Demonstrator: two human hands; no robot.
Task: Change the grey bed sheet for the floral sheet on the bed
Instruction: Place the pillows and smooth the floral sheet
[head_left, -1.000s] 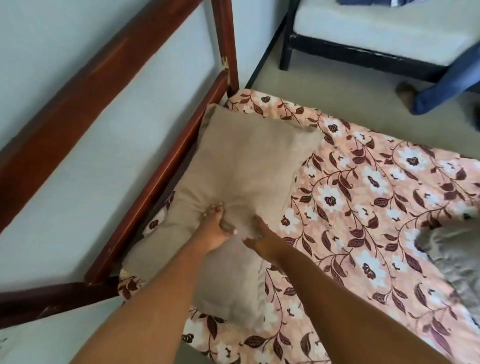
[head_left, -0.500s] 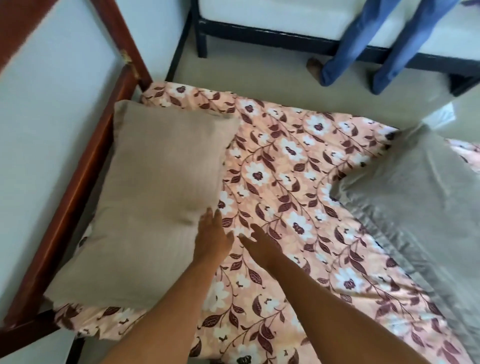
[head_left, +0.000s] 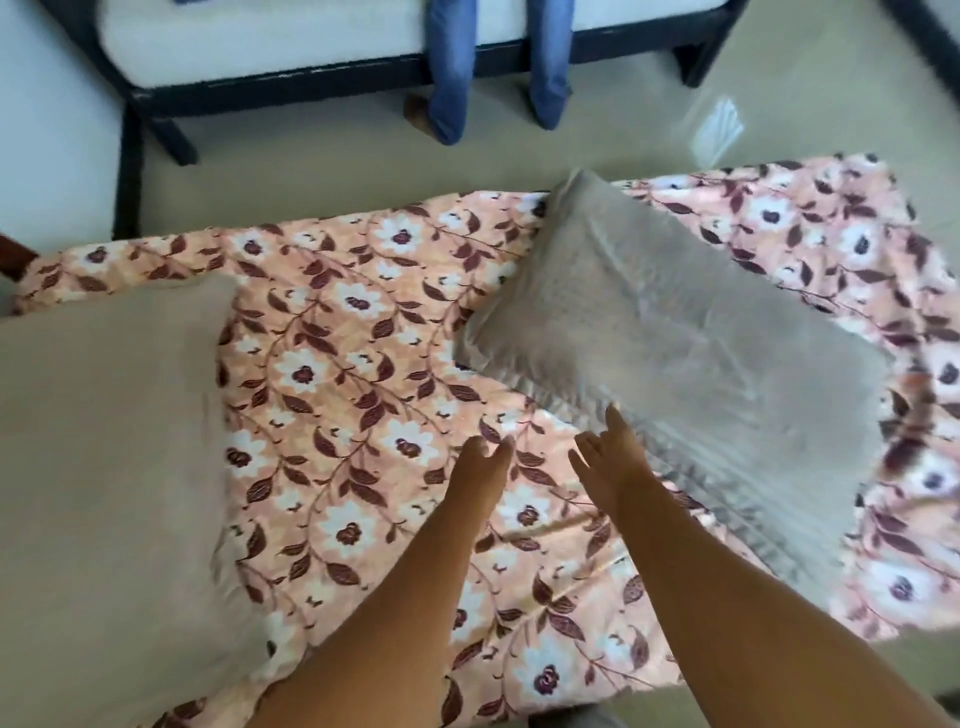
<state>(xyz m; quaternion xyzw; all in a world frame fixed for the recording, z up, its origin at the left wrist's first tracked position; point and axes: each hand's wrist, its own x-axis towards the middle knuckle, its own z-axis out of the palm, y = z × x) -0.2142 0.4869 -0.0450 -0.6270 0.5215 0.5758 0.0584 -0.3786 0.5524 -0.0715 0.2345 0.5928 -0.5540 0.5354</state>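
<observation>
Both hands, left hand (head_left: 480, 467) & right hand (head_left: 608, 462), hover w/ grip released, holding nothing, over the floral sheet (head_left: 363, 364) spread across mid-frame, so dragging the grey pillow (head_left: 675, 338) at right instead of lifting it would prob. rumple the sheet.

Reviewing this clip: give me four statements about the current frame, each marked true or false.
1. The floral sheet lies spread over the bed. True.
2. The left hand grips the beige pillow. False: it holds nothing and is over the sheet.
3. The right hand is open, fingers toward the grey pillow. True.
4. The two pillows are stacked. False: they lie apart, with sheet showing between them.
</observation>
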